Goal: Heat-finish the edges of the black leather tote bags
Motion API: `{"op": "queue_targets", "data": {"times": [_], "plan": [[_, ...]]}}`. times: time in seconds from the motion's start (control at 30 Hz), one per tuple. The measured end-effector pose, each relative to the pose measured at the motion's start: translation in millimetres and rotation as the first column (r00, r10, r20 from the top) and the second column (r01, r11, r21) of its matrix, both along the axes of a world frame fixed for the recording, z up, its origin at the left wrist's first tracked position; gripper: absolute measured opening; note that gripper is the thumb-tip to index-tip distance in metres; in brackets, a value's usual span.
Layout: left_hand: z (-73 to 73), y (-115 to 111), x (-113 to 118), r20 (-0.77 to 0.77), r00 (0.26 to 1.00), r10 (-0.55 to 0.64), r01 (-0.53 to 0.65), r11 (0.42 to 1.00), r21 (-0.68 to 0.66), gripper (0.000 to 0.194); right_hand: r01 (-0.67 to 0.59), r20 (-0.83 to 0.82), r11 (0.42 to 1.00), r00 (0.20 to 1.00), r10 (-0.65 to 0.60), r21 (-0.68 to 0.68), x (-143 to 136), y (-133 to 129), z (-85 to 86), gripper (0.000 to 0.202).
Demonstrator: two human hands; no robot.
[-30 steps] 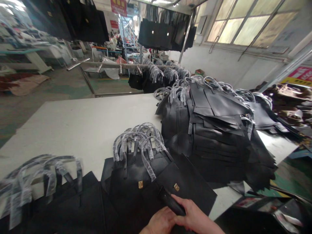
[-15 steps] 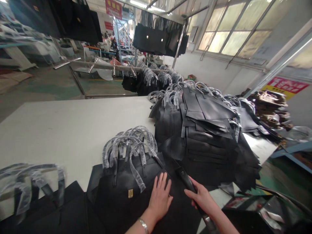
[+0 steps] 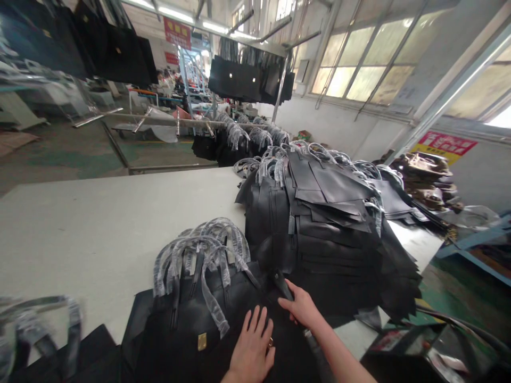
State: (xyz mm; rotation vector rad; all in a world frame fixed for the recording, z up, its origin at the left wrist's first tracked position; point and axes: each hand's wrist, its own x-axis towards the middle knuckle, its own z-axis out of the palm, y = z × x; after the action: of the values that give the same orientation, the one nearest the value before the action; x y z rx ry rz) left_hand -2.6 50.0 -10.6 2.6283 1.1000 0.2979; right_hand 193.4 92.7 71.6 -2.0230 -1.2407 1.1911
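Observation:
My left hand (image 3: 254,343) lies flat with fingers spread on a black leather-like bag panel (image 3: 171,351). A small gold clasp (image 3: 202,341) sits on that panel, left of my hand. Plastic-wrapped handles (image 3: 207,239) rise in a bunch from the panel's top edge. My right hand (image 3: 301,304) is closed around a long black-handled tool (image 3: 282,284), held over the right side of the panel. The tool's exact kind and its working tip cannot be made out against the black material.
A tall stack of black bag pieces (image 3: 331,239) with wrapped handles stands right of centre on the white table (image 3: 99,213). More wrapped handles (image 3: 43,324) lie at the lower left. A dark open box (image 3: 423,351) is at lower right. Bags (image 3: 251,80) hang on a rack behind.
The view has tilted up and turned a little. My right hand and the tool have moved up, closer to the panel's upper right. My left hand stays flat on the panel.

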Motion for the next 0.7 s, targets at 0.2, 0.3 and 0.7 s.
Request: {"op": "queue_targets", "data": {"times": [0.2, 0.3, 0.7], "plan": [[-8.1, -1, -17, 0.088, 0.996, 0.000, -0.019, 0.976, 0.216, 0.044, -0.018, 0.016, 0.997, 1.000, 0.016, 0.076, 1, -4, 22.9, 0.067], [-13.6, -5, -41, 0.220, 0.932, 0.287, -0.343, 0.894, 0.287, 0.044, -0.081, -0.040, 0.996, 0.996, 0.082, 0.032, 11, -29, 40.3, 0.068], [14.6, -4, -89, 0.241, 0.566, 0.789, -0.639, 0.604, -0.476, 0.058, 0.096, -0.033, 0.995, 0.995, -0.096, 0.001, 11, -86, 8.2, 0.075]]}}
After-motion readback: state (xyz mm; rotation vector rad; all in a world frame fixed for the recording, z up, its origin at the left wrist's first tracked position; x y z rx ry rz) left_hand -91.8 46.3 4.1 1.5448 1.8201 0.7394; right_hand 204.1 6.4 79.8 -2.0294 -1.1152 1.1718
